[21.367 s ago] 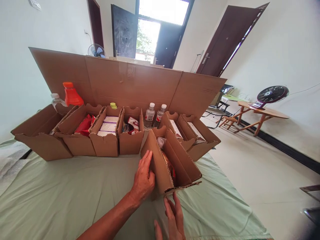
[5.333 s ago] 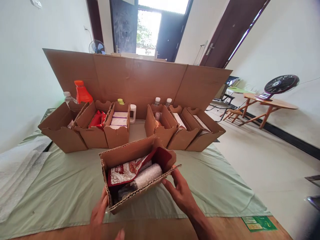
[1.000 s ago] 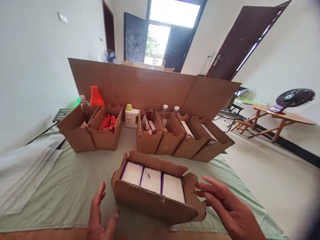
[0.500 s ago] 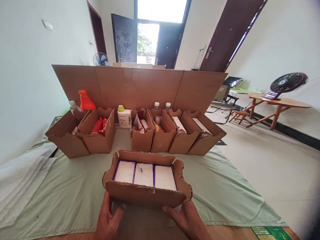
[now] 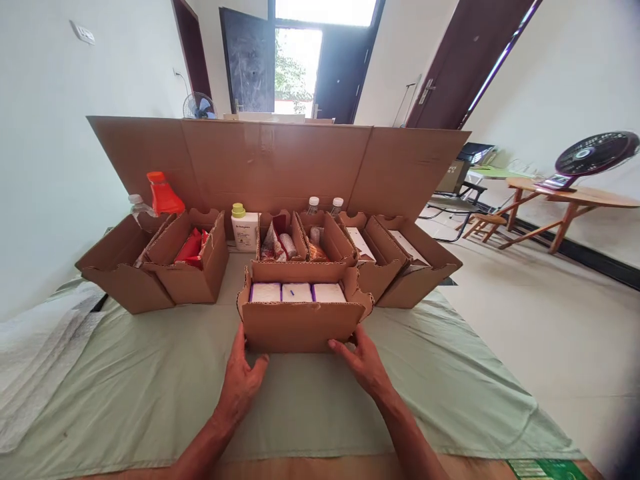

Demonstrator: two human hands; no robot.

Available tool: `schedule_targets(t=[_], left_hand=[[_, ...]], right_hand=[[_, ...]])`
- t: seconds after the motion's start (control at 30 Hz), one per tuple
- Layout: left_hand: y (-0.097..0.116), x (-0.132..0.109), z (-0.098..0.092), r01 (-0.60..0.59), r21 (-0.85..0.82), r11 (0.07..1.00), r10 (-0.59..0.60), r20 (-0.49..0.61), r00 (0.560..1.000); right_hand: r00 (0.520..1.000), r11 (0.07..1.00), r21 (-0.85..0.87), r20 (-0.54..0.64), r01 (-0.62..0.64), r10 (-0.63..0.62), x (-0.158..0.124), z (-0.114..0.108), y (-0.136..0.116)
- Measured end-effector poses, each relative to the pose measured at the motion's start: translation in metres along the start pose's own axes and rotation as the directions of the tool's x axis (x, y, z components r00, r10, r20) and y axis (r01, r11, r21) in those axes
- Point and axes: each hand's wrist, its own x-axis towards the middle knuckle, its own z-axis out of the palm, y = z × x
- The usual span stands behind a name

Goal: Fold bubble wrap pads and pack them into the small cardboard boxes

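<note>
Green cloth lies open left and right of the front box; behind it, a row of boxes and a cardboard panel bar the way, save a gap behind its left end, backed by a white bottle.

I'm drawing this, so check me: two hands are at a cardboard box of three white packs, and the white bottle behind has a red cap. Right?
Nearly: in the head view, the cap on the white bottle is yellow-green, not red. The left hand and right hand are indeed at the cardboard box of three white packs.
</note>
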Motion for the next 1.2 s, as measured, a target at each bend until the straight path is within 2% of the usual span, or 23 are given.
schedule_targets(t=[0.17,0.3,0.37,0.43,0.5,0.57,0.67,0.8,0.87,0.93,1.03,1.1,1.2], left_hand=[[0.002,0.008,-0.003,-0.013,-0.011,1.000,0.012,-0.056,0.998],[0.000,0.011,-0.007,-0.021,-0.011,1.000,0.021,-0.031,0.999],[-0.002,0.006,-0.013,-0.045,0.052,0.998,0.046,-0.019,0.999],[-0.006,0.000,-0.028,-0.070,0.190,0.979,0.077,-0.029,0.997],[-0.013,-0.006,-0.055,-0.066,0.331,0.941,0.095,-0.073,0.993],[-0.020,-0.012,-0.096,-0.026,0.434,0.901,0.101,-0.151,0.983],[-0.027,-0.025,-0.175,0.083,0.554,0.829,0.107,-0.302,0.947],[-0.024,-0.040,-0.286,0.279,0.658,0.700,0.113,-0.488,0.866],[-0.020,-0.046,-0.333,0.372,0.684,0.628,0.106,-0.549,0.829],[-0.018,-0.049,-0.370,0.456,0.693,0.559,0.077,-0.591,0.803],[-0.018,-0.050,-0.404,0.552,0.684,0.476,-0.004,-0.626,0.780],[-0.021,-0.048,-0.415,0.591,0.672,0.447,-0.065,-0.635,0.770],[-0.021,-0.044,-0.420,0.631,0.639,0.440,-0.124,-0.653,0.747]], right_hand=[[0.999,0.999,-0.045,-0.044,-0.029,0.027,-0.005,0.015,0.002],[0.994,0.994,-0.098,-0.106,-0.039,0.028,-0.009,0.025,0.011],[0.993,0.993,-0.113,-0.111,-0.038,0.025,-0.013,0.027,0.018],[0.994,0.991,-0.130,-0.111,-0.038,0.023,-0.016,0.027,0.027],[0.992,0.984,-0.174,-0.129,-0.032,0.009,-0.015,0.026,0.037],[0.990,0.973,-0.230,-0.140,-0.022,-0.011,-0.011,0.025,0.046],[0.992,0.956,-0.291,-0.126,-0.038,0.002,-0.006,0.023,0.053],[0.986,0.928,-0.358,-0.157,-0.109,0.055,-0.003,0.021,0.046],[0.983,0.908,-0.393,-0.164,-0.144,0.085,-0.002,0.021,0.037],[0.974,0.879,-0.429,-0.176,-0.207,0.143,0.000,0.022,0.027],[0.951,0.830,-0.467,-0.203,-0.305,0.235,0.001,0.025,0.013],[0.942,0.814,-0.476,-0.199,-0.333,0.269,0.002,0.028,0.005],[0.939,0.803,-0.487,-0.188,-0.344,0.288,0.000,0.030,-0.008]])
